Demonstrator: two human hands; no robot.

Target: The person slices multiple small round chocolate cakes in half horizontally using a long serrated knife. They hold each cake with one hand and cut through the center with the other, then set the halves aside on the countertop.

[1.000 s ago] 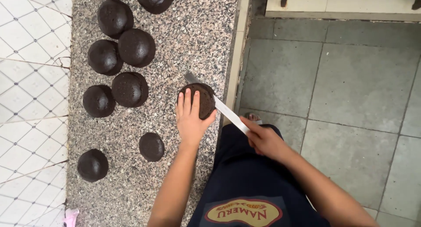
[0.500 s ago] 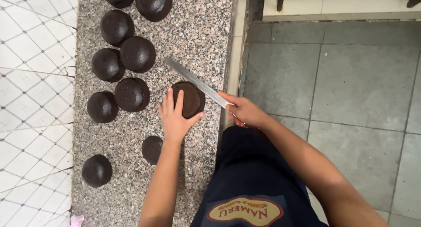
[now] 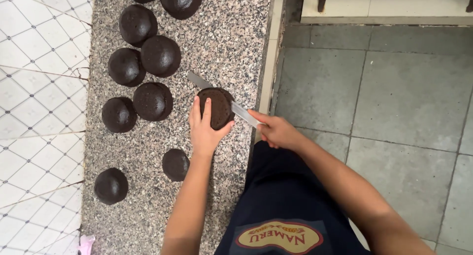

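A round dark chocolate cake lies on the speckled granite counter near its right edge. My left hand rests flat on the cake's near side, fingers spread over the top. My right hand grips the handle of a long knife. The blade runs sideways through the cake, and its tip sticks out on the far left side.
Several more dark round cakes sit in a loose cluster on the counter's left and back, with two single ones nearer me. White tiled wall lies left of the counter. Grey floor tiles spread to the right.
The knife has slid through the cake, its tip now poking out on the far side. My left hand stays pressed on the cake.
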